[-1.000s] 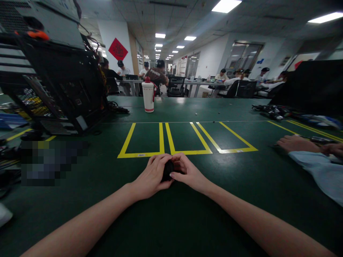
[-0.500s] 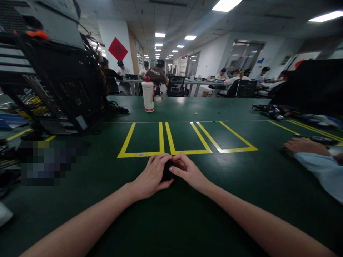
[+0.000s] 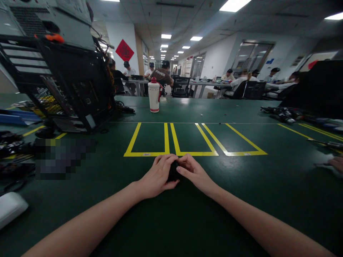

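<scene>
A small black object (image 3: 173, 172) sits between my hands, low over the green tabletop, mostly covered by fingers; its kind cannot be made out. My left hand (image 3: 162, 175) curls around its left side, with the thumb below and the fingers over the top. From the right, my right hand (image 3: 194, 174) pinches it with bent fingers and the thumb against its face. Just beyond the fingertips lie the yellow tape outlines (image 3: 171, 155) on the table.
An open black computer case (image 3: 69, 89) stands at the left, with cables near it. A white bottle with a red lid (image 3: 154, 96) is farther back. A white object (image 3: 12, 208) lies at lower left. Another person's hand (image 3: 336, 164) shows at the right edge, near dark tools.
The whole view has swung slightly left, so the scene sits farther right. The other person's hand has drawn toward the right edge. My grip on the black object looks the same.
</scene>
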`<action>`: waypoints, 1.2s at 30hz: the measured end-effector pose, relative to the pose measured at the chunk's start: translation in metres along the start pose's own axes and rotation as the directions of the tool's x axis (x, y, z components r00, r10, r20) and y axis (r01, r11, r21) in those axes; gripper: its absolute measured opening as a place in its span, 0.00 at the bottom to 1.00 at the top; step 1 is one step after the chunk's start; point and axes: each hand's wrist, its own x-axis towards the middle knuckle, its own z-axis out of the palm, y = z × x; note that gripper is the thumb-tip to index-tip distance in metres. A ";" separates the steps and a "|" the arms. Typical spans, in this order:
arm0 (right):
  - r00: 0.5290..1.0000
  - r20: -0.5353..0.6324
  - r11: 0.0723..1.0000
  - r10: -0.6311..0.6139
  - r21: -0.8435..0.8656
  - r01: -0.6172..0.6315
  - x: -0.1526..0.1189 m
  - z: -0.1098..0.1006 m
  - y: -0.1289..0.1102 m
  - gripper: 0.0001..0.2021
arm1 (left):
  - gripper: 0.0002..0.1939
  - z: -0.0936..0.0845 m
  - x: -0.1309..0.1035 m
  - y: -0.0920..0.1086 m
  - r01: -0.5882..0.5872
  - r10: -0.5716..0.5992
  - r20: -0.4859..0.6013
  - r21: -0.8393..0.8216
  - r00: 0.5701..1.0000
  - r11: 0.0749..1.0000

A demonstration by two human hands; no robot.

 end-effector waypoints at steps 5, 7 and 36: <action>0.998 -0.004 0.997 0.069 -0.038 -0.069 0.001 -0.002 -0.001 0.12 | 0.33 0.003 0.000 -0.002 -0.010 0.010 -0.023 0.010 1.000 1.000; 0.998 0.023 0.998 0.062 -0.023 -0.062 0.001 -0.002 -0.001 0.11 | 0.33 0.005 -0.001 -0.004 -0.011 0.012 -0.031 0.012 0.999 1.000; 0.995 -0.035 0.989 -0.089 -0.120 0.084 -0.001 0.001 -0.002 0.08 | 0.32 0.002 0.001 -0.001 -0.007 0.007 0.004 0.011 1.000 1.000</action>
